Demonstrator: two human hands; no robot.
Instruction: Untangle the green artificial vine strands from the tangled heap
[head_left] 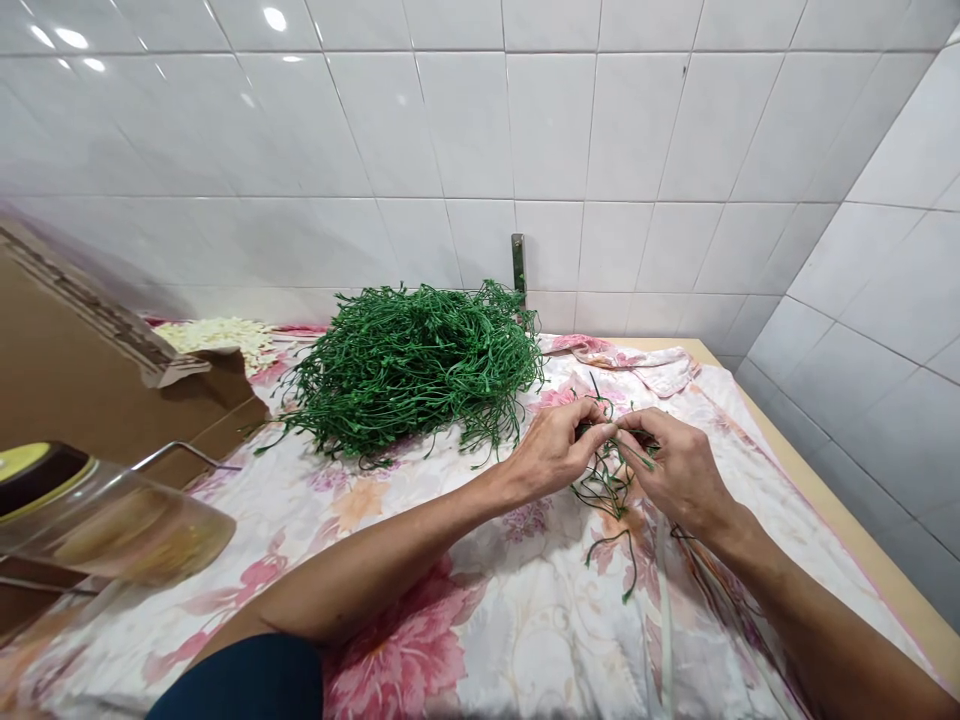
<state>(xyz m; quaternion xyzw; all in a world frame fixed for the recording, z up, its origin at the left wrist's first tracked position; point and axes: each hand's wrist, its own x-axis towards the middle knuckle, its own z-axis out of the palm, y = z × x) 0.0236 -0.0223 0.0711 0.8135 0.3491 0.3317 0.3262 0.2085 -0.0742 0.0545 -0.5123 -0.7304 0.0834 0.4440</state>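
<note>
While the hands [556, 445] [679, 468] pinch green stems [604, 480], a green heap [420, 365] sits beside them, the left forearm crossing before it.

Reaches in from the lower left with the left arm [405, 545], elbow bent; reaches in from the lower right with the right arm [810, 600], forearm slanting inward; brings the left hand [559, 445] and right hand [679, 465] together, thumbs nearly touching; curls the fingers of both inward, pinching against the thumbs; turns the backs of both hands partly upward; holds both wrists low, slightly bent.
</note>
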